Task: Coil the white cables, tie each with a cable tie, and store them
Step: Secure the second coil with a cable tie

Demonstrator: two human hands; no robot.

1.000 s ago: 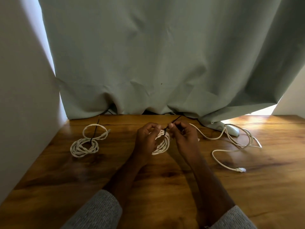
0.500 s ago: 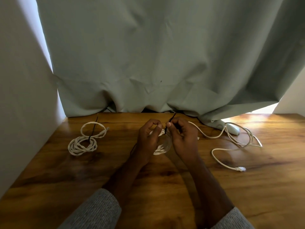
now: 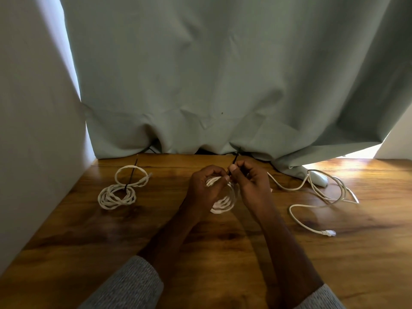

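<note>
Well to the left of the grip, a tied coil [image 3: 117, 195] lies flat on the worktop [image 3: 89, 230], a black tie cinched at its waist and one loop standing off toward the wall; by the look of it, that cable is done and only needs storing.

In the middle, the left hand [image 3: 206, 186] curls round the top of the coil in hand [image 3: 224, 200], bunching its turns, with the lower loops hanging out below the fingers just above the wood. Touching it on the right, the right hand [image 3: 250, 184] pinches the black cable tie [image 3: 234, 162] between thumb and forefinger; the tail sticks up and away toward the curtain [image 3: 223, 74]. Both grips are clamped: left on the bundle, right on the tie.

The step appears to be cinching. To do it well, I would keep the left grip squeezing the turns tight beside the tie's head, so no loop slips free, and pull the tail straight along its own line, not sideways. Whether the tail is already through the head cannot be told; the fingers hide it.

Well off to the right, a loose cable [image 3: 312, 197] sprawls uncoiled, its plug [image 3: 327, 233] on the near side.
</note>
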